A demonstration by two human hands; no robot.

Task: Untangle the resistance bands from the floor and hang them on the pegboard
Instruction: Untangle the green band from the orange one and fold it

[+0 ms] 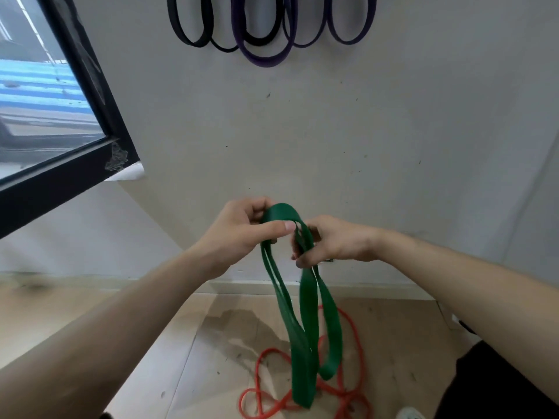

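White wall (363, 131) | left hand (239, 228), right hand (335, 241) both pinch green band (305, 313) | hands close together

Bare forearms (121, 322), black trousers (499, 385), pale shoe (410, 414)

A scuffed off-white wall (332, 131) fills the view. At its left is a black-framed window (39, 116); below the wall run a pale baseboard (236, 288) and a stained light wood floor (211, 343).

tops of the hanging bands (262, 61) cut off, green band (302, 358) blurred below
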